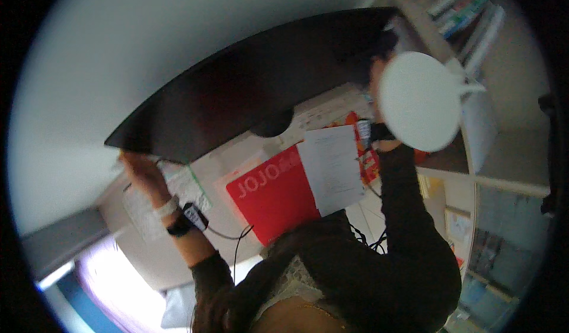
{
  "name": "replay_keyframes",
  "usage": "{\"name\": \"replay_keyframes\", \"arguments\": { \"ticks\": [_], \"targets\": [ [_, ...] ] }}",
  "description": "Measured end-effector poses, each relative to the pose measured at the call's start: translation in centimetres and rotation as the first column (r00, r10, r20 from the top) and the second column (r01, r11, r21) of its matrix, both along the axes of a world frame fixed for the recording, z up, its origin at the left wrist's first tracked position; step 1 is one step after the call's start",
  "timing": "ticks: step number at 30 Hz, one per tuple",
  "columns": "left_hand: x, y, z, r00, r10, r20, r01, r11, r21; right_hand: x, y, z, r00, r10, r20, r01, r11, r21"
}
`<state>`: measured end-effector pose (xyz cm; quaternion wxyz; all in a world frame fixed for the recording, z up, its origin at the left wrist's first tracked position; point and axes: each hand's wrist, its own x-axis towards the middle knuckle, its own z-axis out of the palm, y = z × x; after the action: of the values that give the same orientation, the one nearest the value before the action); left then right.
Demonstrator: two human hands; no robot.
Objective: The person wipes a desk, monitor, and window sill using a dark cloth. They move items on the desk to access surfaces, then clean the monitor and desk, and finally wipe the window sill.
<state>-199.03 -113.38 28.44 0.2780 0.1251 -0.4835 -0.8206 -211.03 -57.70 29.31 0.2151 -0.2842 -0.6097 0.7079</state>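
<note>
A wide black monitor (237, 90) stretches across the desk on a dark round base (272, 124), looking tilted in the view. At its lower left corner is my left hand (144, 176), its blurred fingers closed around the edge. My right hand (377, 84) reaches up to the monitor's right end. A white round disc, apparently a lamp head (421, 101), covers much of that hand, and its fingers are hidden or smeared. Close by the right fingers is a dark patch that I cannot make out. Both wrists carry black strapped devices, the left one (194, 215) with a cable.
On the desk lie a red folder or mat (275, 194), a printed white sheet (332, 167) and red-and-orange packaging (368, 166). A clear plastic sheet or bag (198, 186) lies near my left forearm. Shelves with books (468, 25) and a glass-fronted cabinet (504, 232) stand on the right.
</note>
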Motion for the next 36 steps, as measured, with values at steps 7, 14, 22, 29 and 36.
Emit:
{"name": "replay_keyframes", "arguments": {
  "ticks": [7,14,22,29,36],
  "targets": [
    [6.2,2.3,-1.1,0.974,0.225,0.013,-0.2,0.891,-0.408,8.3,-5.5,-4.8,0.892,0.299,0.338,-0.096,0.857,-0.506],
    [14.2,14.9,-4.2,0.678,-0.63,0.378,0.69,0.723,-0.035,21.1,-9.9,-2.2,0.551,0.823,-0.136,-0.6,0.277,-0.75],
    [18.8,25.5,-1.7,0.452,-0.882,-0.13,0.839,0.372,0.397,28.2,-8.0,1.6,0.512,0.738,-0.44,-0.699,0.06,-0.713],
    [22.0,30.2,1.4,0.484,-0.875,-0.004,0.811,0.447,0.378,30.8,-2.3,-1.5,0.47,0.768,-0.435,-0.786,0.139,-0.602],
    [25.3,32.8,2.6,0.564,-0.816,0.125,0.714,0.558,0.423,30.7,2.0,-3.4,0.489,0.835,-0.251,-0.843,0.379,-0.382]
  ]
}}
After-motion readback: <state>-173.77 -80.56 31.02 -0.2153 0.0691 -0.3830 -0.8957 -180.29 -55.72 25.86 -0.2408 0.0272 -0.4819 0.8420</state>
